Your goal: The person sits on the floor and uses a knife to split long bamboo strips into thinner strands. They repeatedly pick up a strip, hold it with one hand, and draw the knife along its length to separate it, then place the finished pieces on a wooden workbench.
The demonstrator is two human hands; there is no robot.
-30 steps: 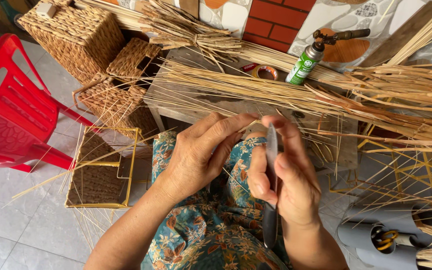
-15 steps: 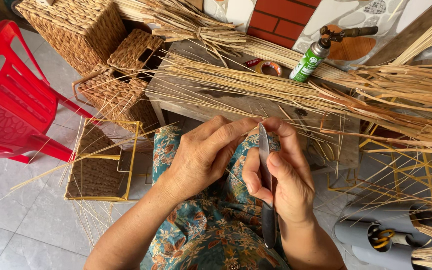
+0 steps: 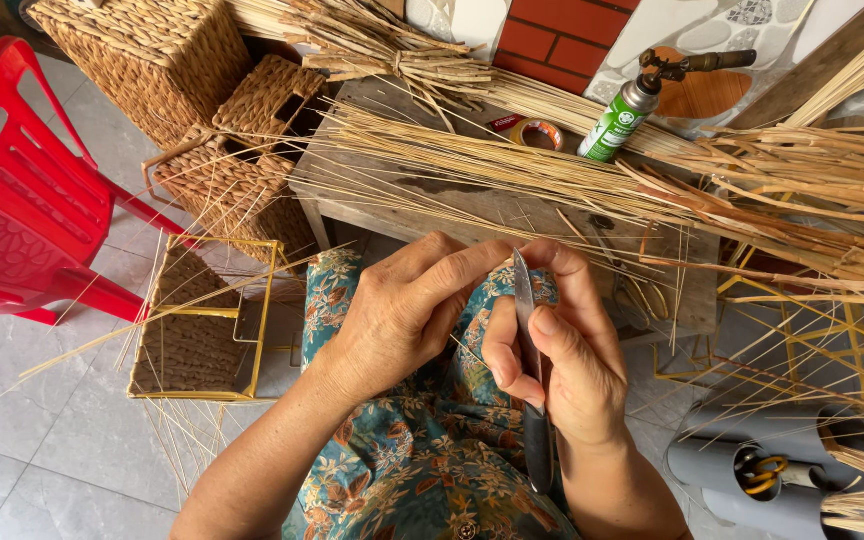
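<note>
Beside the red chair (image 3: 22, 200), woven baskets (image 3: 242, 150) stand on the floor; their insides cannot be seen. Over the lap, the right hand (image 3: 562, 370) is closed around a knife (image 3: 530, 360), blade upward. The left hand (image 3: 402, 310) pinches at the blade tip, fingers nearly closed. Straw (image 3: 552, 180) covers the wooden bench (image 3: 432, 205) to its near edge.

A home craft workshop is showing here: woven baskets (image 3: 152, 50) are standing on the tiled floor (image 3: 42, 420), and cut reeds (image 3: 512, 170) are lying across a wooden bench (image 3: 452, 205).
</note>
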